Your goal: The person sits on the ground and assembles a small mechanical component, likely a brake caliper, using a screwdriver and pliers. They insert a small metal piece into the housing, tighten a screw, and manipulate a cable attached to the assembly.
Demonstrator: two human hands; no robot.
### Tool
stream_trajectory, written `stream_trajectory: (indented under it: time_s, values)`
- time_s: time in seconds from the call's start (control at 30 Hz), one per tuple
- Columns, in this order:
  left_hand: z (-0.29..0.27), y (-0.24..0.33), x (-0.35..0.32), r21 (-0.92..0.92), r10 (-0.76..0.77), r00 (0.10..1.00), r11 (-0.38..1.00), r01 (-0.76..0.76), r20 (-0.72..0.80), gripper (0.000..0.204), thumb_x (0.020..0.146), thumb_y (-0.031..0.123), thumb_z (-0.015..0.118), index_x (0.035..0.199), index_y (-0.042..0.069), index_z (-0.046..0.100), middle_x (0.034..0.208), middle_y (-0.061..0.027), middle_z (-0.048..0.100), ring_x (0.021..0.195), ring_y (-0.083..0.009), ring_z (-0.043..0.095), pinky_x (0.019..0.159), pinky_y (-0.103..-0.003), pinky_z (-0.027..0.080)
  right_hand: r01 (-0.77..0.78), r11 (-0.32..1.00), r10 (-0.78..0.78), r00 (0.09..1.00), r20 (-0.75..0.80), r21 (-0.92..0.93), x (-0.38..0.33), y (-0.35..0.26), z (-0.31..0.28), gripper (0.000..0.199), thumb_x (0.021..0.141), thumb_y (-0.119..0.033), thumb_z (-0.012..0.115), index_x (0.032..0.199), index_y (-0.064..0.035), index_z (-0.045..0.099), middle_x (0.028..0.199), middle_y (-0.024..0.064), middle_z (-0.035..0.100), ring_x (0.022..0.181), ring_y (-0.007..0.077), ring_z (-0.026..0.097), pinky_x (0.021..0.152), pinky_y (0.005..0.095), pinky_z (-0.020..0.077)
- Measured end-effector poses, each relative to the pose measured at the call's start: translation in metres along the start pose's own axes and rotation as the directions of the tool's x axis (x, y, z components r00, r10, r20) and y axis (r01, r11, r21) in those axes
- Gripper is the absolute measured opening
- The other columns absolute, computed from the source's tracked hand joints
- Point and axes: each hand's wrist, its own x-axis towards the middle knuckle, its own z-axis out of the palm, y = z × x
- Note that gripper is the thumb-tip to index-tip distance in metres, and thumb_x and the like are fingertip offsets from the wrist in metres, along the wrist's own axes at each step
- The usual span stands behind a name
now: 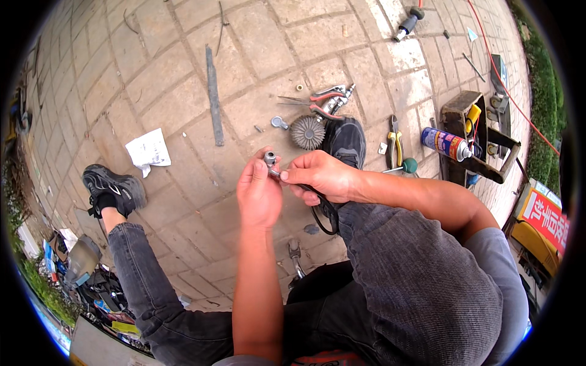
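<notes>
Small metal fitting held between our two hands

We hold the metal fitting (270, 158) out in front of us, above the paving (165, 67). Our left hand (261, 188) is palm-up, its thumb and fingers pinched around the fitting, which sits at the fingertips with its round, hollow end facing up. Our right hand (318, 175) comes in from the other side, thumb and forefinger together on the fitting's lower stem, so the piece lies just left of that hand and at the top of the left one. A black hose (316, 213) loops out below our right hand; where its upper end goes is hidden by our fingers.

On the ground just beyond our hands lie a small ring-ended piece (279, 122) and a ridged round metal part (307, 132), the latter near our right shoe (345, 140). Red-handled pliers (329, 102) lie beyond that part. To the right of the shoe we have yellow-and-black pliers (394, 141), a green-handled screwdriver (409, 165) and a spray can (442, 143) tilted against a metal frame (495, 165). Well to the left lies a white packet (148, 150).
</notes>
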Motion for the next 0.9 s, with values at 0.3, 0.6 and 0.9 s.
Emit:
stream_trajectory:
  time_s: [0.3,0.6,0.9]
  values:
    - [-0.046,0.004,0.004,0.331,0.152,0.868,0.944,0.015,-0.473,0.027,0.093,0.023,0.060,0.109,0.002,0.058,0.096,-0.0051,0.061,0.078,-0.0123,0.052,0.070,-0.024,0.042,0.056,0.995,-0.051,0.997,0.064,-0.088,0.000,0.008,-0.004,0.019,0.092,-0.020,0.061,0.083,-0.0039,0.057,0.073,0.0058,0.061,0.059,0.0137,0.058,0.050,0.0239,0.0429]
    - [-0.063,0.000,-0.007,0.981,0.681,0.706,0.148,0.129,-0.196,0.023,0.089,0.015,0.061,0.104,-0.002,0.063,0.097,-0.0036,0.059,0.082,-0.0115,0.053,0.077,-0.026,0.043,0.027,0.995,-0.019,0.997,0.079,-0.099,-0.001,0.008,-0.007,0.018,0.092,-0.020,0.060,0.091,-0.0017,0.059,0.080,0.0065,0.062,0.067,0.0139,0.061,0.059,0.0280,0.0519]
    - [0.034,0.025,-0.048,0.409,-0.073,0.976,0.900,0.153,-0.206,0.025,0.093,0.012,0.056,0.113,-0.003,0.059,0.107,-0.0064,0.061,0.097,-0.0131,0.055,0.088,-0.029,0.043,0.122,0.986,-0.091,0.965,0.246,-0.114,-0.005,0.003,-0.002,0.021,0.091,-0.022,0.063,0.094,-0.0013,0.061,0.087,0.0065,0.066,0.077,0.0125,0.062,0.068,0.0277,0.0510]
